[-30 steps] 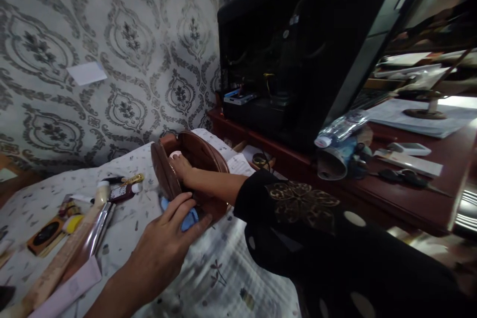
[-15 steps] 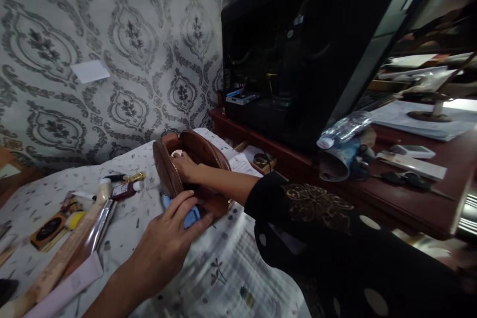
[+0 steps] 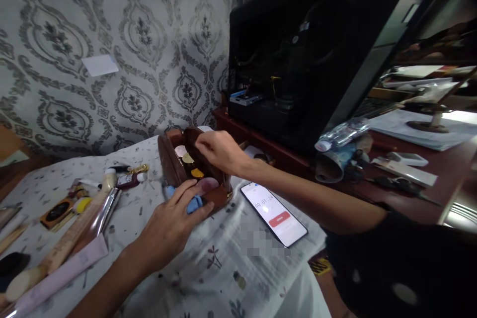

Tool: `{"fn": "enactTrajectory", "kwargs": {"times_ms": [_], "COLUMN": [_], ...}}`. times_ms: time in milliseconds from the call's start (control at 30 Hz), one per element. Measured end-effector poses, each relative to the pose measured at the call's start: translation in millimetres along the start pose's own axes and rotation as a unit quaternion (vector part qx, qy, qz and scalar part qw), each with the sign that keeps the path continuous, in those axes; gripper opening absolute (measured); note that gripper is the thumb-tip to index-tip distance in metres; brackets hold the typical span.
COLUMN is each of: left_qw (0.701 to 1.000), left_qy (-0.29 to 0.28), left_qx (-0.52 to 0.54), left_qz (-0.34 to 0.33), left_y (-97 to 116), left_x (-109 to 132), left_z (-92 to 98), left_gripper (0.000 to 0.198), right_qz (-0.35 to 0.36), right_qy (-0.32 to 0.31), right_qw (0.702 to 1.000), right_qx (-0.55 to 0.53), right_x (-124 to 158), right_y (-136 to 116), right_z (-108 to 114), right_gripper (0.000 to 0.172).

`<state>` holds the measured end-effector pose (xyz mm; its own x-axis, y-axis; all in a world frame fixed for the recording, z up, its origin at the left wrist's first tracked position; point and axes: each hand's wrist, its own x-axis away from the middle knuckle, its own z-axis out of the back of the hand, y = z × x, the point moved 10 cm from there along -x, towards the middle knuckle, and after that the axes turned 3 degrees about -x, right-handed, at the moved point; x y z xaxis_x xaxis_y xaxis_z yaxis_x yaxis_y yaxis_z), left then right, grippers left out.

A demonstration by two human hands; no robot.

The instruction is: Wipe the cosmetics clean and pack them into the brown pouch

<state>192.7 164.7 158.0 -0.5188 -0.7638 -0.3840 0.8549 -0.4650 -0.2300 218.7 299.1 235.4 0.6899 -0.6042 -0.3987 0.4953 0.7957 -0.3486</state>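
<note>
A brown zip bag (image 3: 169, 161) stands unzipped on the patterned cloth. Inside it show a pale round item (image 3: 181, 151), a gold-coloured lid (image 3: 188, 158), a yellow-orange item (image 3: 197, 174) and a pinkish round item (image 3: 208, 185). My left hand (image 3: 167, 231) grips the near end of the bag, thumb against its side. A piece of blue material (image 3: 194, 204) pokes out between thumb and fingers. Over the bag's right side hangs my right hand (image 3: 223, 153), its fingers curled together. Whatever those fingertips hold, if anything, is hidden.
Brushes, a pink tube (image 3: 61, 273), a dark red bottle (image 3: 128, 180) and a yellow-capped item (image 3: 82, 204) lie on the left. A phone (image 3: 276, 216) showing a timer lies right of the bag. Beyond stand a large black screen (image 3: 290, 69) and a clear plastic bottle (image 3: 341, 134).
My right hand has come up out of the bag to above its right side. The phone and the bag's contents now show. My left hand stays at the bag's near end.
</note>
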Motion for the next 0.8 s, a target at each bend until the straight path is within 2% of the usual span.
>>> {"fn": "enactTrajectory", "kwargs": {"times_ms": [100,200,300,367,500,633,733,800], "left_qw": [1.000,1.000,1.000,1.000,0.999,0.999,0.998,0.996], "left_qy": [-0.004,-0.021,-0.021,-0.001,0.038,0.001,-0.030,-0.051], "left_qx": [0.009,0.000,-0.005,-0.003,0.012,0.028,0.054,0.071], "left_qz": [0.000,-0.003,-0.018,-0.027,-0.030,-0.023,-0.012,0.008], "left_y": [-0.3,-0.1,3.6,6.8,11.4,15.3,18.5,19.4], "left_x": [-0.3,2.9,9.2,15.7,36.3,61.9,79.1,87.9], "left_z": [1.5,-1.7,-2.2,1.2,6.1,-7.7,-20.2,-29.7], "left_gripper": [0.065,0.070,0.072,0.070,0.058,0.048,0.045,0.041], "right_qz": [0.021,0.030,0.028,0.031,0.014,0.007,0.026,0.041], "right_qy": [-0.046,-0.056,-0.023,0.014,0.057,0.052,0.002,-0.067], "right_qw": [0.997,0.991,0.986,0.981,0.972,0.966,0.955,0.948], "right_qx": [-0.060,-0.119,-0.163,-0.191,-0.229,-0.253,-0.297,-0.309], "right_x": [23.8,43.5,58.5,66.5,74.8,77.9,102.6,139.4], "right_y": [0.2,-5.0,-11.4,-15.4,-16.1,-22.1,-34.2,-41.8], "right_z": [-5.9,-5.9,9.3,24.6,45.2,53.7,40.2,11.3], "right_gripper": [0.022,0.021,0.022,0.024,0.026,0.027,0.028,0.026]}}
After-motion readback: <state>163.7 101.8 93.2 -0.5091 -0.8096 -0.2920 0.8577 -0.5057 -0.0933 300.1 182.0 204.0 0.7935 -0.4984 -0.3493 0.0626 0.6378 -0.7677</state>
